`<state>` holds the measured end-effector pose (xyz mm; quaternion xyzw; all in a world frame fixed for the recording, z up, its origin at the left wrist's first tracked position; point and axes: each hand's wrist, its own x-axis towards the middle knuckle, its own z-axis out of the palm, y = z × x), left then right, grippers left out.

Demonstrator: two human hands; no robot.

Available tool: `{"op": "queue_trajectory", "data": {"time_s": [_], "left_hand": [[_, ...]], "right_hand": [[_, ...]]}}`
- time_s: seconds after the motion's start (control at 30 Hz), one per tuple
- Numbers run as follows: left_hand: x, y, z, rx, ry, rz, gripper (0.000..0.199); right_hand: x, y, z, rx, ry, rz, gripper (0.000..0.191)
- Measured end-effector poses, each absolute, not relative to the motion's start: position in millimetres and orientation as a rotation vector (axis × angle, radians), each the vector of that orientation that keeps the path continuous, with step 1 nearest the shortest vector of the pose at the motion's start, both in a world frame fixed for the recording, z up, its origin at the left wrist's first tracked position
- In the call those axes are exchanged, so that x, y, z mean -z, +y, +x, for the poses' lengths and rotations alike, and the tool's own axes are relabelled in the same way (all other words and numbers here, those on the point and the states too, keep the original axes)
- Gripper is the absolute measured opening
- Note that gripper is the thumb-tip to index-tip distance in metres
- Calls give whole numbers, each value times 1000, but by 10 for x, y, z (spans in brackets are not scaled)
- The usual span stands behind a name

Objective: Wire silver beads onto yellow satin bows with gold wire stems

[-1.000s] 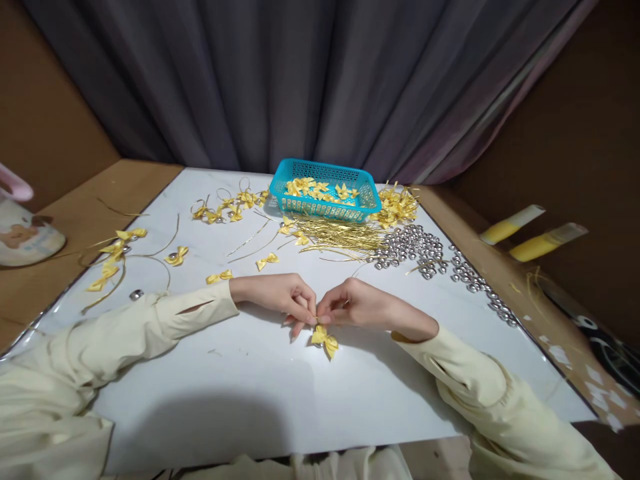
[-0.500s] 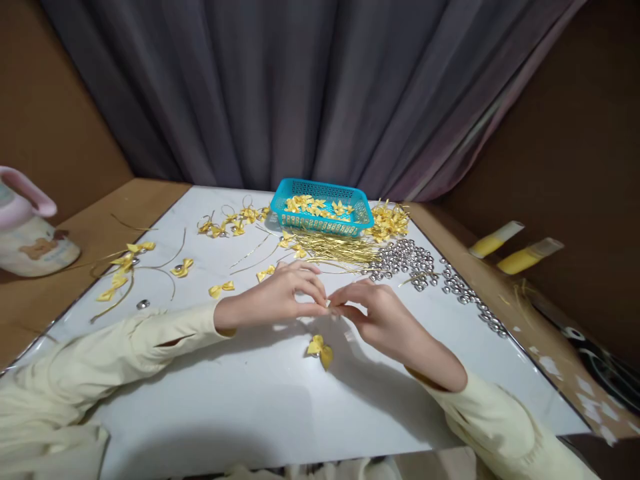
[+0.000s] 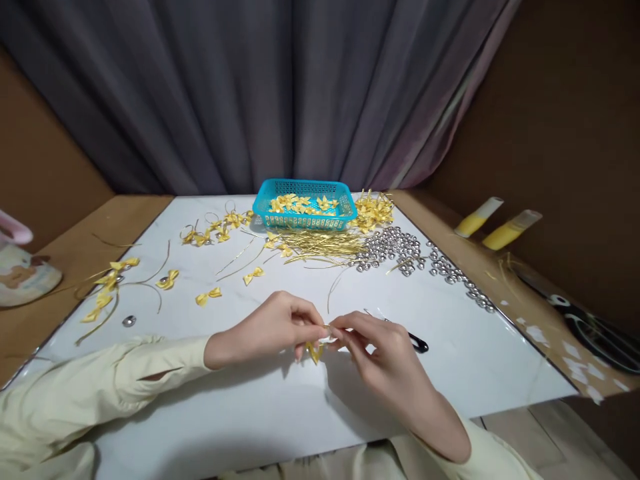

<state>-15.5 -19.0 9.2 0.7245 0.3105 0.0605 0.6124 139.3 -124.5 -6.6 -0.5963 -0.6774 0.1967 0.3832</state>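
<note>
My left hand (image 3: 286, 327) and my right hand (image 3: 383, 347) meet over the near middle of the white tabletop. Thumb and fingers of each are pinched together at the tips, on a small pale, shiny piece (image 3: 327, 331) too tiny to name. Just below the fingertips shows a yellow ribbon bow (image 3: 314, 352), partly covered by my left fingers; I cannot tell whether it is held or lies on the table. A tool with a black handle (image 3: 419, 343) lies partly under my right hand, its thin metal end showing above the fingers.
A blue basket (image 3: 306, 222) of yellow bows stands at the back. Gold wire ties (image 3: 325, 243) lie before it, silver buttons (image 3: 395, 245) to the right. More bows (image 3: 208, 296) are scattered left. Scissors (image 3: 595, 327) and yellow-filled tubes (image 3: 513, 230) lie right; a mug (image 3: 25, 275) stands left.
Both hands have come nearer to me, down to the yellow bow, which they now partly cover. The black-handled tool has come into view. The whole view has shifted slightly.
</note>
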Motion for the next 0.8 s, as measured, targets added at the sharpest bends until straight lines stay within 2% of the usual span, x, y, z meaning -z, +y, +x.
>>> {"op": "queue_trajectory", "data": {"time_s": [0.17,0.43,0.57,0.8], "left_hand": [[-32,-221,-140,-127,747,1676,19],[-73,-247,-191,22,726,1782,20],[-52,-261,-197,43,695,1929,16],[-27,-263,-190,112,570,2051,20]], "right_hand": [[163,-1286,1398,-559,-1567,-1594,20],[43,-1214,1524,-1200,-1474,-1614,19],[46,-1207,1546,-1266,-1481,-1615,19],[44,-1198,1579,-1241,-1690,-1600,22]]}}
